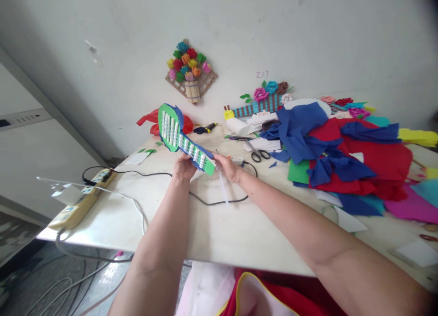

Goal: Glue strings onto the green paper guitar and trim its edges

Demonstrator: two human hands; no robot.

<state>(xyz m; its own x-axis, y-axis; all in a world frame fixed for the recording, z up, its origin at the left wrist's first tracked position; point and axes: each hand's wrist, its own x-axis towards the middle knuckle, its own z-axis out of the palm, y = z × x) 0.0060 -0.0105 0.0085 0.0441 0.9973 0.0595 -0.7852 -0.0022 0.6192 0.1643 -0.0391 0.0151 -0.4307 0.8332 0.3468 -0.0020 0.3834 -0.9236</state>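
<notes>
hands (185, 167) hold a green, blue-edged, white-studded paddle shape (170, 128).

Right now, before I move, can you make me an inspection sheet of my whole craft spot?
Surface: pale tabletop, paper scraps on it.
Job's things: green-and-blue guitar-shaped craft with white pieces, held tilted above the table.
Clutter: blue paper and red paper heaped at right; black-handled scissors beside the heap.
Hands: left hand and right hand both hold the neck.
Cables: black cable and white cable cross the table; power strip at the left edge; more cables on the floor.
Surroundings: flower bouquet decoration against the wall.
Other people: nothing seen.
</notes>
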